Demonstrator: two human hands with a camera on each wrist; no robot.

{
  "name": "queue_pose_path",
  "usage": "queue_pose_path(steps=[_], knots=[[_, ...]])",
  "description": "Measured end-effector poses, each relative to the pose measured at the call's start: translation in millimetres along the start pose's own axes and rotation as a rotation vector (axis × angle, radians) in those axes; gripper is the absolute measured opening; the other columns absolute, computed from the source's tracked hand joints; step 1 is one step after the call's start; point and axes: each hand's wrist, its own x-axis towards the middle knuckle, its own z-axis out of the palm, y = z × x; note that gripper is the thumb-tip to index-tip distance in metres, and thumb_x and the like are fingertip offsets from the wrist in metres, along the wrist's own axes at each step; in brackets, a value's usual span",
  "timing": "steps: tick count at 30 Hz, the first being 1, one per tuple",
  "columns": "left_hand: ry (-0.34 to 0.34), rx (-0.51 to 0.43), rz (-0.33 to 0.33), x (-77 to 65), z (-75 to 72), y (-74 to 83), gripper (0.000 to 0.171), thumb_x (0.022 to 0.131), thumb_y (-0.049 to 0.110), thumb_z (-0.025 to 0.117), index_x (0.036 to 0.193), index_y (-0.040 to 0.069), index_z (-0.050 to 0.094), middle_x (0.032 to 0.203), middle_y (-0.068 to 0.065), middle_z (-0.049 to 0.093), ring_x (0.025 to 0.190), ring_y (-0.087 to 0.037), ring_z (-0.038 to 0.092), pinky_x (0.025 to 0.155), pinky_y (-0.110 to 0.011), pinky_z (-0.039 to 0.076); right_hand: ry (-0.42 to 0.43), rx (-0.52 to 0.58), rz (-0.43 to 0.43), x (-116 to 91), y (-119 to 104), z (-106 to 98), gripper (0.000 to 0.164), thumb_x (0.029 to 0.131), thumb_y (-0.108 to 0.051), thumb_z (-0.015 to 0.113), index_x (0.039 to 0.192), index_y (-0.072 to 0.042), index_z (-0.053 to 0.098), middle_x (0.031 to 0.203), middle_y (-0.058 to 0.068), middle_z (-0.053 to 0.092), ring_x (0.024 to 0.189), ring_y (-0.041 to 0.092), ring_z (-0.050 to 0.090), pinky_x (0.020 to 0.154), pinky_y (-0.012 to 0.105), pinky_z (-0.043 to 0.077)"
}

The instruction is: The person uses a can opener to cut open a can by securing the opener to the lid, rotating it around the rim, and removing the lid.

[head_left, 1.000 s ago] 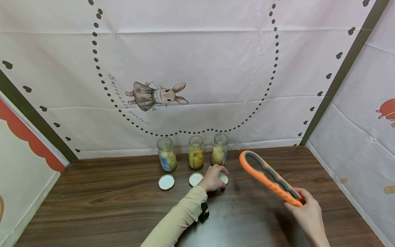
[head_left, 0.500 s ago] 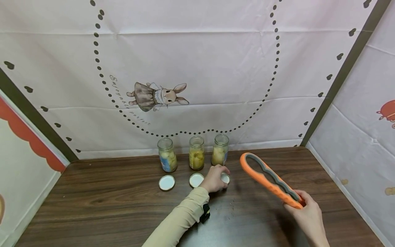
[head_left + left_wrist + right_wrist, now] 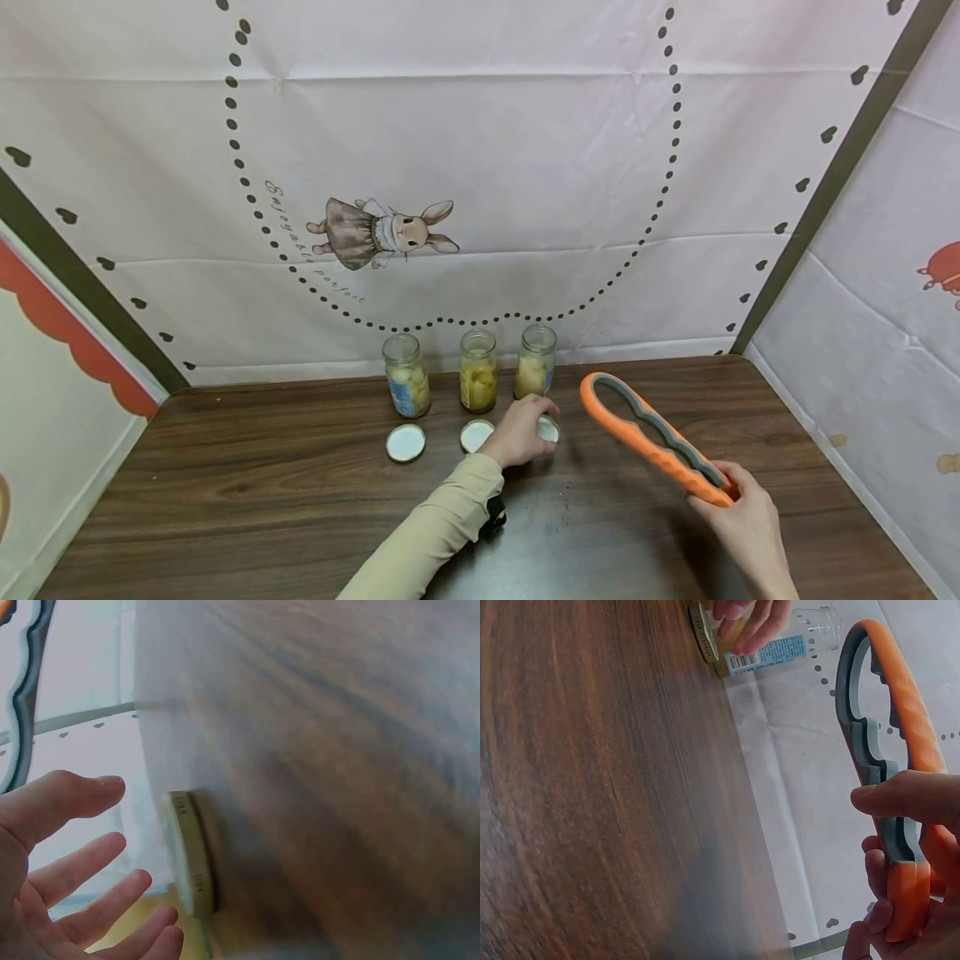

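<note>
My left hand point(image 3: 521, 433) hovers over a white-lined jar lid point(image 3: 548, 429), the rightmost of three lying on the table. In the left wrist view its fingers and thumb are spread, apart from the lid point(image 3: 190, 855). My right hand point(image 3: 746, 521) grips one end of an orange jar opener point(image 3: 652, 437) with grey wavy inner edges, held above the table at the right. The right wrist view shows the thumb laid across the opener point(image 3: 911, 697). Behind the left hand stands an uncovered glass jar point(image 3: 534, 367) with pale contents.
Two more uncovered jars stand at the back: one with yellow contents point(image 3: 477, 371), one with a blue label point(image 3: 406, 375). Before them lie a middle lid point(image 3: 476, 436) and a left lid point(image 3: 406, 442). A printed cloth point(image 3: 525, 167) hangs behind the brown wooden table point(image 3: 247, 500).
My left hand has shifted very slightly to the right by the rightmost lid. The right hand and the jar opener have hardly moved.
</note>
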Motion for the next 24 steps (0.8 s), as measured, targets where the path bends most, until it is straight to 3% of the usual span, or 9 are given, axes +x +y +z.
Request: queue_pose_path(steps=[12,24], knots=[[0.055,0.06,0.086,-22.2,-27.4,-1.8,0.047,0.075,0.003,0.079,0.119,-0.001,0.062,0.126,-0.019,0.056,0.115,-0.035,0.054,0.095,-0.046,0.044,-0.062,-0.034,-0.024,0.2,-1.0,4.5,0.05,0.074,-0.009,0.078,0.118,0.001,0.059,0.093,0.011,0.064,0.077,0.021,0.053,0.065,0.034,0.041],[0.088,0.13,0.045,-56.0,-39.9,-12.8,0.047,0.075,0.004,0.081,0.118,0.0,0.062,0.131,-0.027,0.051,0.12,-0.046,0.047,0.097,-0.059,0.039,-0.105,-0.089,-0.127,-2.0,-2.7,12.9,0.048,0.067,-0.003,0.079,0.112,0.002,0.062,0.092,0.01,0.063,0.076,0.021,0.053,0.065,0.034,0.042]])
